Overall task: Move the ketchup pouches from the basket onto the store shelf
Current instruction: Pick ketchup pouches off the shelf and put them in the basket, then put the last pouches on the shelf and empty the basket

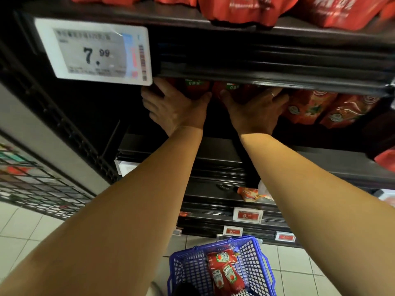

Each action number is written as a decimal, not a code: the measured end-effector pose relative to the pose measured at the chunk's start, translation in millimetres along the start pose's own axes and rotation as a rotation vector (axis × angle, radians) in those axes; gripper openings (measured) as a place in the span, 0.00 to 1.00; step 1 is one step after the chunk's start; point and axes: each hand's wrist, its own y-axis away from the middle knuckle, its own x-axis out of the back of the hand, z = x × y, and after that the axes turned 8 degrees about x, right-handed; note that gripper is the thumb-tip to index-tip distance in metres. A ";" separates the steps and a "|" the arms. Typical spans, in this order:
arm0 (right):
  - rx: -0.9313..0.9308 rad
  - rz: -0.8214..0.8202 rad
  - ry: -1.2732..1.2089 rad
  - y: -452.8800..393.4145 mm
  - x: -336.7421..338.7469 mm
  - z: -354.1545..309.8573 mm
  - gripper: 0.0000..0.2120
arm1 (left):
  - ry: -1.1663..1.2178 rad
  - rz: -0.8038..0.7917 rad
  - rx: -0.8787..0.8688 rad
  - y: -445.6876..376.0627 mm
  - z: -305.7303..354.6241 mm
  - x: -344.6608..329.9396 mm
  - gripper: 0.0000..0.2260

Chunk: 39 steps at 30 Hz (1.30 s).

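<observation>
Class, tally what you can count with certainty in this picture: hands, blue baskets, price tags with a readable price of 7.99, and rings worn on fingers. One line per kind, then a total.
Hands: 2, left hand and right hand
Blue basket: 1
7.99 price tag: 1
Ring: 1
Total: 5

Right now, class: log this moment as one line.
left hand: on shelf pouches | right hand: same | basket: ketchup pouches remain

Red Heinz ketchup pouches [225,272] are seen lying flat in the blue basket [254,268]; more red pouches [197,89] are stood on the shelf [277,73].
</observation>
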 end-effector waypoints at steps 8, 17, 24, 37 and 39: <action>0.037 -0.060 0.044 8.6 8.7 10.8 0.59 | 0.033 -0.043 -0.042 2.7 -9.8 7.1 0.52; 0.069 -0.136 0.325 27.5 30.6 25.2 0.44 | 0.022 -0.162 -0.134 2.9 -21.3 19.8 0.34; 0.027 -0.203 0.298 74.1 78.2 22.0 0.23 | -0.035 -0.338 -0.279 21.1 -39.8 60.4 0.12; 0.427 -0.256 0.000 165.2 174.7 114.7 0.13 | -0.115 -0.326 -0.571 140.1 -150.3 140.0 0.12; 0.364 -0.353 0.001 186.0 188.6 152.0 0.13 | -0.172 -0.388 -0.470 183.3 -186.3 141.7 0.11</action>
